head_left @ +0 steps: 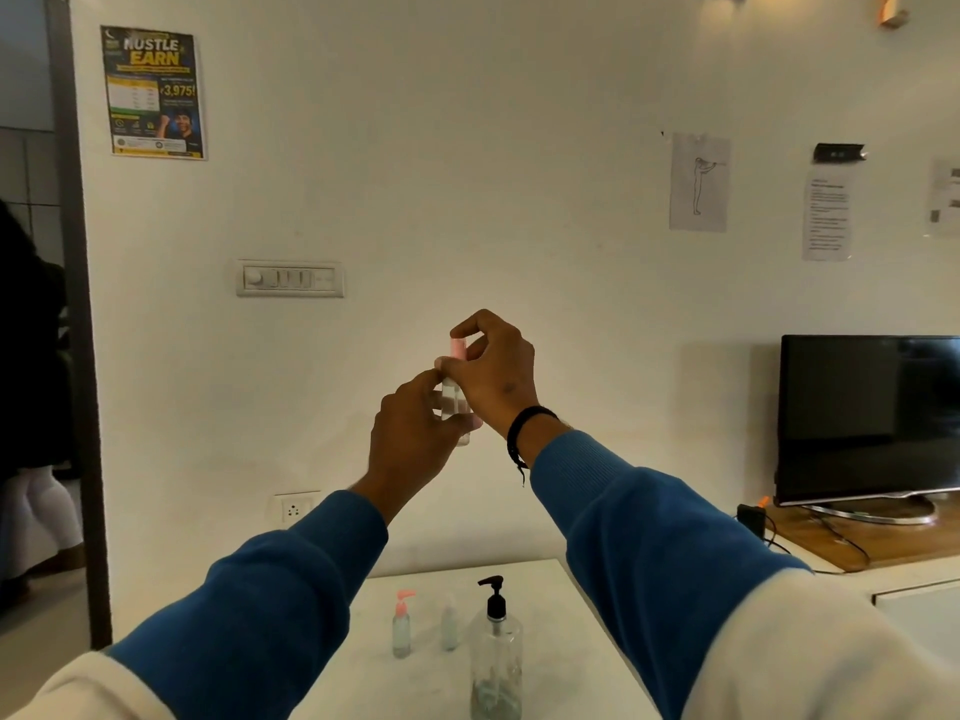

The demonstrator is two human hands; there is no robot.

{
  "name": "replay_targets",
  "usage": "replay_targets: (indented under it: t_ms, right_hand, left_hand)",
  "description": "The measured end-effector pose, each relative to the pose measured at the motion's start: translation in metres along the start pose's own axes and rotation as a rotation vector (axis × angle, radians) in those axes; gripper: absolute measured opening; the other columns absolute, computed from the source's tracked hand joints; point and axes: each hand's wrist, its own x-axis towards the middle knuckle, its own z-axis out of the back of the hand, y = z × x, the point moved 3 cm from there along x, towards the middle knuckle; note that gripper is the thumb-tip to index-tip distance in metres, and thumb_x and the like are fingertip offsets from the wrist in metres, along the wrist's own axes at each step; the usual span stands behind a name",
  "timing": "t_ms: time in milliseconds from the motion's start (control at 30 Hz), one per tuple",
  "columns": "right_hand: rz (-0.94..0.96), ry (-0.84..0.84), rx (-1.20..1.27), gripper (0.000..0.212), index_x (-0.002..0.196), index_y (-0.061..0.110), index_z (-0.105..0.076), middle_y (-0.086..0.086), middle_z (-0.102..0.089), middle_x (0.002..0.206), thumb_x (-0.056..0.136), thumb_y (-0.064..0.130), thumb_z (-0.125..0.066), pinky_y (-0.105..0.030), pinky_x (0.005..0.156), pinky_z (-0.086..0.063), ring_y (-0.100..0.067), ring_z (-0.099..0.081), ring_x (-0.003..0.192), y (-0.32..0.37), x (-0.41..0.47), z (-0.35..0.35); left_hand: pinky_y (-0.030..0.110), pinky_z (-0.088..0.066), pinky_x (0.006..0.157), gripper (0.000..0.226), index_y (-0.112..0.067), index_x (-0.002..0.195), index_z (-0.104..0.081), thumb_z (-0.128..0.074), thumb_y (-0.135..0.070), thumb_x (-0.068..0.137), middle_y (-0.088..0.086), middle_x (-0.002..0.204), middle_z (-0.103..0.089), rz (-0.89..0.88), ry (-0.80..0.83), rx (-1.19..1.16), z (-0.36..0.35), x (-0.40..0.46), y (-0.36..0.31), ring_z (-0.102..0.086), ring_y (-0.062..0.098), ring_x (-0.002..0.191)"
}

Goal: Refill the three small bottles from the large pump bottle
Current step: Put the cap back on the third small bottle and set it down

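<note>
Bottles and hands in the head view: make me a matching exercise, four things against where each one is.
Things:
1. small bottle with pink cap
2. small bottle with pink pump
3. large pump bottle
4. small clear-topped bottle

Places:
A. on the white table, nearest the camera
B. held up in the air by both hands
C. on the table, leftmost
D. on the table, between the other two bottles

Pairs: 1-B, 2-C, 3-A, 4-D

The left hand grips the body; the right hand pinches the cap.
</note>
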Motion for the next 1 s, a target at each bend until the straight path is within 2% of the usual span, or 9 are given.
replay_targets:
  t_ms: [133,267,367,500,600,700,800,933,1000]
  right_hand:
    - [-0.002,-0.013,0.019,0.022,0.112,0.017,-0.07,0.003,-0.069,0.094,0.091,0.015,-0.075,-0.006,0.065,-0.043,-0.008,-0.064,0.081,0.0,-0.004,-0.002]
    - [-0.013,-0.018,0.033,0.021,0.106,0.017,-0.07,0.001,-0.073,0.098,0.088,0.006,-0.074,-0.021,0.079,-0.059,-0.012,-0.069,0.087,-0.001,-0.001,0.0]
    - [-0.007,-0.032,0.0,0.024,0.099,0.019,-0.065,0.002,-0.068,0.089,0.084,0.013,-0.083,-0.014,0.066,-0.051,-0.007,-0.064,0.076,-0.001,-0.001,-0.001]
    - [-0.01,-0.099,-0.004,0.022,0.099,0.022,-0.062,0.0,-0.068,0.089,0.087,0.021,-0.08,-0.021,0.069,-0.05,-0.015,-0.066,0.081,-0.002,-0.004,-0.003]
    - [-0.009,-0.069,0.056,0.015,0.105,0.015,-0.066,0.0,-0.07,0.094,0.091,0.012,-0.072,-0.015,0.07,-0.051,-0.014,-0.066,0.086,-0.002,-0.006,-0.004]
    - [-0.005,-0.045,0.074,0.016,0.102,0.016,-0.068,-0.001,-0.073,0.099,0.091,0.005,-0.071,-0.025,0.082,-0.06,-0.016,-0.07,0.092,-0.003,-0.005,-0.005]
    - [0.007,-0.029,0.037,0.021,0.098,0.019,-0.069,-0.002,-0.072,0.095,0.086,0.006,-0.079,-0.021,0.075,-0.058,-0.016,-0.069,0.088,-0.004,-0.003,-0.008]
    - [0.005,-0.091,-0.043,0.023,0.099,0.025,-0.067,-0.003,-0.068,0.098,0.083,0.021,-0.084,-0.027,0.077,-0.056,-0.018,-0.066,0.087,-0.009,-0.005,-0.009]
    - [0.003,-0.066,-0.004,0.02,0.105,0.022,-0.071,0.001,-0.069,0.097,0.087,0.021,-0.079,-0.022,0.076,-0.055,-0.014,-0.066,0.087,-0.01,-0.006,-0.006]
  left_hand:
    - [0.035,-0.059,0.08,0.055,-0.018,0.13,-0.063,-0.084,-0.031,0.081,0.001,0.108,-0.074,0.005,0.006,-0.009,0.0,0.001,0.001,-0.07,0.018,0.087]
    - [0.027,-0.053,0.076,0.055,-0.021,0.13,-0.063,-0.084,-0.032,0.08,-0.005,0.104,-0.072,0.014,0.004,0.009,0.002,0.001,0.002,-0.067,0.014,0.085]
    - [0.026,-0.057,0.073,0.053,-0.022,0.128,-0.063,-0.084,-0.034,0.081,-0.008,0.105,-0.073,0.012,0.02,0.008,0.001,0.0,0.002,-0.069,0.013,0.082]
    - [0.032,-0.06,0.078,0.055,-0.02,0.131,-0.063,-0.083,-0.035,0.081,-0.003,0.108,-0.074,-0.007,0.02,0.007,0.0,0.0,0.002,-0.071,0.016,0.084]
    - [0.032,-0.059,0.077,0.053,-0.02,0.129,-0.064,-0.083,-0.032,0.081,-0.002,0.105,-0.075,-0.012,0.008,0.008,0.003,0.001,0.003,-0.07,0.016,0.083]
    - [0.036,-0.061,0.077,0.05,-0.023,0.126,-0.066,-0.084,-0.031,0.08,-0.003,0.102,-0.074,-0.003,0.018,-0.005,0.004,0.001,0.005,-0.071,0.016,0.081]
    - [0.041,-0.062,0.077,0.047,-0.023,0.123,-0.067,-0.084,-0.031,0.08,-0.004,0.101,-0.075,0.0,0.023,-0.008,0.001,-0.001,0.008,-0.071,0.015,0.08]
    - [0.037,-0.062,0.079,0.047,-0.018,0.126,-0.066,-0.081,-0.031,0.084,0.0,0.105,-0.075,-0.018,0.028,-0.02,-0.006,-0.004,0.007,-0.072,0.016,0.083]
    - [0.032,-0.06,0.076,0.045,-0.018,0.125,-0.067,-0.081,-0.031,0.084,-0.002,0.102,-0.075,-0.026,0.024,-0.021,-0.006,-0.004,0.006,-0.071,0.014,0.081]
